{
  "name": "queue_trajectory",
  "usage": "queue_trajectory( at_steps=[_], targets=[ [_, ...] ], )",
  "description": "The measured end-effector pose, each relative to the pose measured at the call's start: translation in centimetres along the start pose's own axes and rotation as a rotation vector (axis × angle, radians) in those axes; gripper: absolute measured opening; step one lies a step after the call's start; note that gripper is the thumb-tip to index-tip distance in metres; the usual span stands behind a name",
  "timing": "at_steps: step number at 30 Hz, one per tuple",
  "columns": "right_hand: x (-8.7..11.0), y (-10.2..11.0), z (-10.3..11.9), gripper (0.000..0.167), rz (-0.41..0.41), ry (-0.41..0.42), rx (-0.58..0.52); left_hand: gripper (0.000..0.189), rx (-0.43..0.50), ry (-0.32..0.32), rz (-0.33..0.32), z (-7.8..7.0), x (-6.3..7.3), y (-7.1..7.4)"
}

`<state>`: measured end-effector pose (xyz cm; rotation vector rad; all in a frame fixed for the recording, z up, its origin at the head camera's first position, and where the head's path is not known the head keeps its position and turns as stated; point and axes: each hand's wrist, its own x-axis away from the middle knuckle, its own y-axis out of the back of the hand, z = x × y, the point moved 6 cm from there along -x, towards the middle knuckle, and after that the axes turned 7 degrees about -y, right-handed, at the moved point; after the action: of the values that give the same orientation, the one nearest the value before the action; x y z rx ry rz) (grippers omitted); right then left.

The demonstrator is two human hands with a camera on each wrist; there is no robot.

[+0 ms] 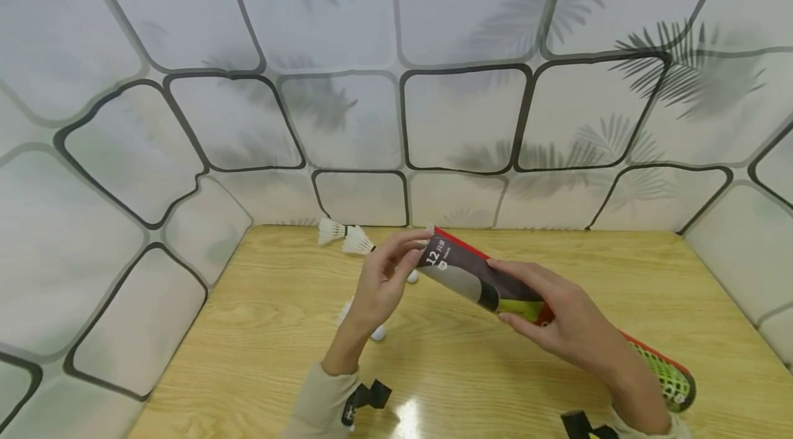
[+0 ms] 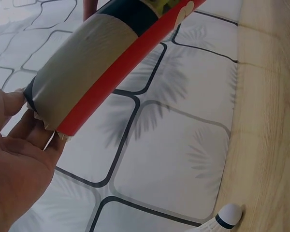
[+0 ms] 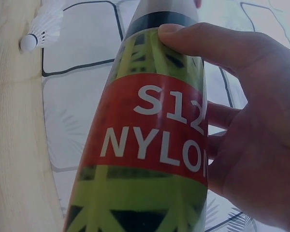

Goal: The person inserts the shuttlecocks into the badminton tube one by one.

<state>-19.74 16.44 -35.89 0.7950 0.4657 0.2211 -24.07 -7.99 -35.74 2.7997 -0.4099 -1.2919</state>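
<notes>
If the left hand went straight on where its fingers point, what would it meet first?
Most likely the printed tube: the left hand seems to touch its ragged end, though depth is unclear.

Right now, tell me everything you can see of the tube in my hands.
The tube is long and round, with a smooth, slightly shiny printed surface. One section is grey and black with a white 12; elsewhere come lime patterning and a red band lettered S12 NYLON. A red stripe runs lengthwise. It slants over the wooden table; whether its dark lower-right end rests there is unclear. The right grip holds it around the middle; the left grip pinches its ragged upper-left end.
</notes>
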Motion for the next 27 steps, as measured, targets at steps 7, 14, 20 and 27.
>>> queue_trajectory(
  at_steps=[7,14,20,27],
  targets=[
    [-0.09,0.25,0.06,0.075,-0.027,0.035,0.024,0.031,-0.031,-0.012,-0.008,-0.12,-0.3,-0.31],
    [-0.12,0.2,0.01,0.076,-0.021,0.032,0.034,0.031,-0.044,-0.012,-0.012,-0.06,-0.11,-0.33],
    [-0.27,0.26,0.04,0.076,-0.022,0.04,0.039,0.031,-0.038,-0.017,-0.006,-0.04,-0.07,-0.37],
    [-0.15,0.46,0.0,0.075,-0.009,0.02,-0.013,0.028,0.004,-0.026,-0.06,-0.9,-0.19,0.1]
  ],
)
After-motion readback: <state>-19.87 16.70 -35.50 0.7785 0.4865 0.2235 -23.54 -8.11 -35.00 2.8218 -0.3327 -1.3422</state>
